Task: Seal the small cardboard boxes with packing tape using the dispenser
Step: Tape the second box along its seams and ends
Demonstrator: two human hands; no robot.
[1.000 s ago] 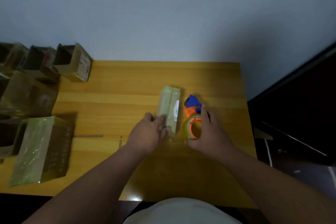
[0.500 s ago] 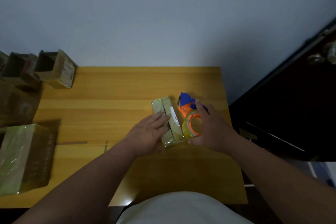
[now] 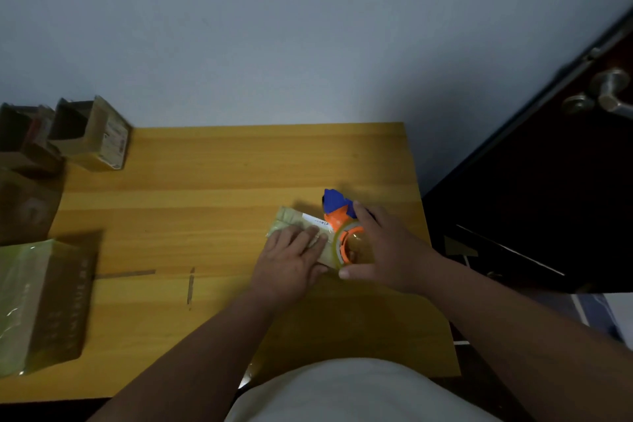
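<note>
At a wooden table (image 3: 205, 181), a person's left hand (image 3: 291, 260) presses flat, fingers spread, on a small cardboard box (image 3: 294, 221) while the right hand (image 3: 387, 250) grips the orange-and-blue tape dispenser (image 3: 342, 226) against the box's right edge. Open boxes (image 3: 92, 134) stand at the far left.
</note>
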